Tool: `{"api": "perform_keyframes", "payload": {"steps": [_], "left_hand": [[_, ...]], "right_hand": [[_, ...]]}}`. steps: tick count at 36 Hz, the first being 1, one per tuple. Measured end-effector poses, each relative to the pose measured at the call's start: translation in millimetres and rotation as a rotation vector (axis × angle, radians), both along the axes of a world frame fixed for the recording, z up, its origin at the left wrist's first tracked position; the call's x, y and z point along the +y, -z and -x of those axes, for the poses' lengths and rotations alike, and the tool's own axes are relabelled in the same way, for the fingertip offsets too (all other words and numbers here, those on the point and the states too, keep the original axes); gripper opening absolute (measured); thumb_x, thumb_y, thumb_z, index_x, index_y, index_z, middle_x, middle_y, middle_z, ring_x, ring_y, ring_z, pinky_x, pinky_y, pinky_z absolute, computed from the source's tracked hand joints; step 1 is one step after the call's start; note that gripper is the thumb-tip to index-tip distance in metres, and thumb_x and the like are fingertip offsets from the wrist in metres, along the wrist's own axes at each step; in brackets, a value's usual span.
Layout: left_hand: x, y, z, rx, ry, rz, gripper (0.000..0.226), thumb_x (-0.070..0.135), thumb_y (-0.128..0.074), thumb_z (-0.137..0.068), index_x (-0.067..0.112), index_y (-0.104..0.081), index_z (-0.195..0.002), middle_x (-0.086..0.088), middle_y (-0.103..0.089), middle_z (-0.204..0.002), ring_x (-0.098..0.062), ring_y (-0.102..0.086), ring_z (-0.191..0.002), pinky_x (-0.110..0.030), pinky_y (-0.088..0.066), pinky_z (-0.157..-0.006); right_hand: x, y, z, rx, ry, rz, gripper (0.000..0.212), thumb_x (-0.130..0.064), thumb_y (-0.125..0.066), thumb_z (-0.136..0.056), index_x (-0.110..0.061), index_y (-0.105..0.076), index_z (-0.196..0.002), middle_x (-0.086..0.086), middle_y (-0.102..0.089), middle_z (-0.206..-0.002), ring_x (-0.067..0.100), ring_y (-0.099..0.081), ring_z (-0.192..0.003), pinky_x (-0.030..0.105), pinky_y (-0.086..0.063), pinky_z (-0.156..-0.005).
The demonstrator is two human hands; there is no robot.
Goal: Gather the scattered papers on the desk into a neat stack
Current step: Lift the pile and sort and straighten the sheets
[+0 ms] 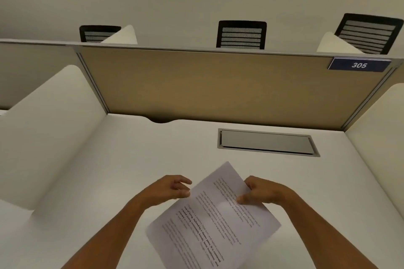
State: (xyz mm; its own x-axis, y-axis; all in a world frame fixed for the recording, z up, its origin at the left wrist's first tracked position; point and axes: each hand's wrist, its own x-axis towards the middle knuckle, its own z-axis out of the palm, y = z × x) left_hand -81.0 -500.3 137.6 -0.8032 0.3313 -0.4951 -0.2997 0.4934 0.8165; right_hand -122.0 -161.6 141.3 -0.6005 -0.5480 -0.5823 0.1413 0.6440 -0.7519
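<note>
While the right hand [260, 193] pinches the right edge of the printed paper [214, 220], thumb on top, the left hand [172, 189] sits at the sheet's left edge with fingers loosely curled, touching it at most. Paper's tilted, held just above the white worktop [122, 159], near the closed cable hatch [266, 142].

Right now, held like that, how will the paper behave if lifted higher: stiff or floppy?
Probably floppy: the paper looks like thin printed sheets. The right hand pinches one edge and the left hand touches the other, so the unsupported lower end likely droops. Probably light, and sheets may slide apart.
</note>
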Motion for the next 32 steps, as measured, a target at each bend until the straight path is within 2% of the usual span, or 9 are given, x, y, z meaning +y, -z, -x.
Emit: {"api": "perform_keyframes", "payload": {"steps": [3,6,10,12,20,24,27,29,32], "left_hand": [[11.4,-9.6,-5.2,-0.029,0.073,-0.043,0.052,0.045,-0.075,-0.078,0.023,-0.062,-0.123,-0.001,-0.076,-0.112,-0.025,-0.073,-0.100,-0.050,-0.056,-0.094],[14.0,-11.4,-12.6,-0.023,0.061,-0.074,0.048,0.044,-0.078,-0.078,0.021,-0.065,-0.118,-0.003,-0.076,-0.112,-0.029,-0.075,-0.095,-0.053,-0.058,-0.089],[7.4,-9.0,-19.8,0.011,-0.033,-0.055,0.041,0.043,-0.078,-0.077,0.021,-0.071,-0.112,-0.004,-0.078,-0.105,-0.027,-0.076,-0.090,-0.052,-0.059,-0.087],[3.1,-8.8,-21.0,0.019,-0.071,-0.078,0.035,0.040,-0.076,-0.080,0.022,-0.072,-0.110,-0.004,-0.078,-0.104,-0.027,-0.076,-0.089,-0.051,-0.059,-0.086],[-22.3,-8.2,-20.2,0.022,-0.242,-0.255,0.039,0.034,-0.079,-0.079,0.015,-0.071,-0.113,-0.014,-0.076,-0.109,-0.038,-0.074,-0.094,-0.057,-0.058,-0.085],[-39.4,-6.1,-17.3,0.026,-0.282,-0.282,0.045,0.036,-0.081,-0.077,0.014,-0.070,-0.114,-0.014,-0.075,-0.111,-0.039,-0.073,-0.095,-0.058,-0.057,-0.086],[-52.4,-4.6,-15.3,0.044,-0.328,-0.311,0.043,0.038,-0.080,-0.078,0.016,-0.071,-0.114,-0.013,-0.076,-0.110,-0.038,-0.074,-0.094,-0.054,-0.060,-0.081],[-60.5,-3.2,-13.2,0.060,-0.377,-0.334,0.040,0.037,-0.079,-0.079,0.017,-0.071,-0.112,-0.012,-0.076,-0.110,-0.037,-0.074,-0.093,-0.051,-0.061,-0.078],[-72.3,-1.2,-8.5,0.075,-0.453,-0.370,0.038,0.037,-0.080,-0.077,0.019,-0.073,-0.110,-0.011,-0.076,-0.109,-0.036,-0.075,-0.092,-0.047,-0.062,-0.075]], "right_hand": [[-11.5,-11.9,6.3,-0.001,-0.041,-0.015,0.022,-0.034,-0.074,-0.086,-0.021,-0.077,-0.103,-0.003,-0.080,-0.105,0.019,-0.077,-0.096,0.030,-0.062,-0.085],[-19.3,-22.7,11.6,0.004,-0.061,-0.017,0.016,-0.031,-0.073,-0.089,-0.024,-0.074,-0.104,-0.004,-0.079,-0.105,0.020,-0.077,-0.097,0.032,-0.062,-0.087],[-27.9,-36.2,20.2,0.043,-0.038,-0.001,0.030,-0.037,-0.073,-0.086,-0.016,-0.074,-0.108,0.004,-0.078,-0.108,0.025,-0.077,-0.098,0.039,-0.062,-0.090],[-32.6,-40.8,24.7,0.076,0.006,0.020,0.038,-0.042,-0.075,-0.083,-0.014,-0.076,-0.109,0.007,-0.079,-0.107,0.026,-0.077,-0.096,0.042,-0.062,-0.090],[-41.7,-37.2,34.7,0.152,0.337,0.167,0.027,-0.043,-0.074,-0.087,-0.022,-0.076,-0.106,0.002,-0.081,-0.098,0.023,-0.078,-0.089,0.037,-0.059,-0.084],[-41.9,-24.6,34.4,0.042,0.477,0.232,0.028,-0.044,-0.071,-0.089,-0.021,-0.078,-0.103,0.008,-0.077,-0.104,0.023,-0.074,-0.094,0.037,-0.062,-0.085],[-47.0,-13.7,30.9,-0.094,0.571,0.361,0.049,-0.044,-0.073,-0.081,-0.010,-0.072,-0.116,0.015,-0.077,-0.110,0.032,-0.075,-0.098,0.042,-0.062,-0.088],[-55.2,-6.6,27.1,-0.181,0.580,0.443,0.052,-0.039,-0.074,-0.081,-0.007,-0.067,-0.122,0.016,-0.076,-0.115,0.034,-0.075,-0.098,0.043,-0.061,-0.092],[-73.8,4.0,20.6,-0.253,0.526,0.495,0.049,-0.029,-0.076,-0.087,-0.007,-0.064,-0.128,0.018,-0.072,-0.125,0.038,-0.070,-0.112,0.048,-0.057,-0.098]]}}
